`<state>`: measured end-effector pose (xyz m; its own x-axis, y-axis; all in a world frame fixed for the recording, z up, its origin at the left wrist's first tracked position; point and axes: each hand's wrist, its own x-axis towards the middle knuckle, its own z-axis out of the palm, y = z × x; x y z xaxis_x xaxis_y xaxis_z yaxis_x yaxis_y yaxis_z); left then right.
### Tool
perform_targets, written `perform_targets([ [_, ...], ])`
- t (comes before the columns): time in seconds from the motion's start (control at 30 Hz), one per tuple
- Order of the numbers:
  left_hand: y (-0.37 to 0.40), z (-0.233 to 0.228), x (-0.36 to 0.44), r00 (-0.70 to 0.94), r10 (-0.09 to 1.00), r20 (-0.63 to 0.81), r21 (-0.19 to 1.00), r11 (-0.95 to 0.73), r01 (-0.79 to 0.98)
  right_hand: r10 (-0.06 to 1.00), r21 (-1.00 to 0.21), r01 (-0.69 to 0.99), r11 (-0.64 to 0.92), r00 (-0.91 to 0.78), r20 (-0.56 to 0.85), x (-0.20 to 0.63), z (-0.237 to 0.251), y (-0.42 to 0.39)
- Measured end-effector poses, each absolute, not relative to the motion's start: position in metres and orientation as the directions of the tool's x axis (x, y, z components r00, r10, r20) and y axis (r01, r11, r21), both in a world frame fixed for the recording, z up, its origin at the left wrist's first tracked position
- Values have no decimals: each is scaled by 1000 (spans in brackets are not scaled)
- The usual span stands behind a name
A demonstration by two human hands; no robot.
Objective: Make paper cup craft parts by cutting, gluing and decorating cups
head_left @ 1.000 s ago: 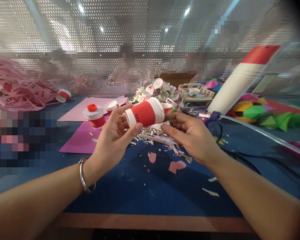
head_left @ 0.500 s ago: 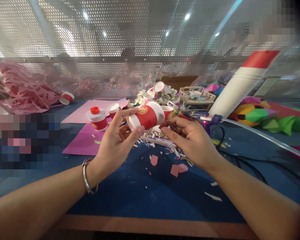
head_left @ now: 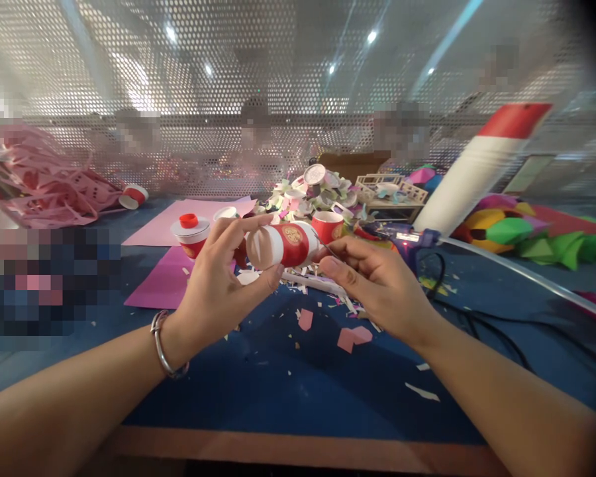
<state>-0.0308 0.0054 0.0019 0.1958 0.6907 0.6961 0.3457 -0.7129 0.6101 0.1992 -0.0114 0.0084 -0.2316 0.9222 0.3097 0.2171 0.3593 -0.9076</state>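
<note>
My left hand (head_left: 221, 271) is closed around a red and white paper cup (head_left: 294, 244) with a gold emblem, held on its side above the table. The cup's base points left toward my palm. At its far right end, my right hand (head_left: 372, 281) pinches a thin, dark, pointed tool (head_left: 329, 248). The tip of this tool is at the cup's right end; its kind I cannot make out. Just behind stands another red paper cup (head_left: 328, 225). To the left, a lidded red and white cup (head_left: 191, 233) with a red ring on top stands by purple paper (head_left: 159, 285).
A glue gun (head_left: 412, 236) with black cables lies on the right, beside a tall, leaning white and red cylinder (head_left: 477, 172). Paper scraps (head_left: 355, 336) litter the blue table (head_left: 278, 391). Pink paper strips (head_left: 49, 179) are heaped at left, a pile of cut pieces (head_left: 312, 192) behind.
My left hand has turned the cup, so its base shows more and the gold emblem has shifted right. The hand sits slightly further left and lower. The right hand stays at the cup's right end.
</note>
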Motion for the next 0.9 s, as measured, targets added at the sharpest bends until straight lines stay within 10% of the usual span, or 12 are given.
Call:
perform_targets([
  [0.47,2,0,-29,294,573,765,454,-803,386,939,-898,274,344,-94,331,199,10,-8],
  [0.9,0,-2,-20,227,776,588,792,-609,31,925,-901,210,380,-102,367,201,6,-7],
])
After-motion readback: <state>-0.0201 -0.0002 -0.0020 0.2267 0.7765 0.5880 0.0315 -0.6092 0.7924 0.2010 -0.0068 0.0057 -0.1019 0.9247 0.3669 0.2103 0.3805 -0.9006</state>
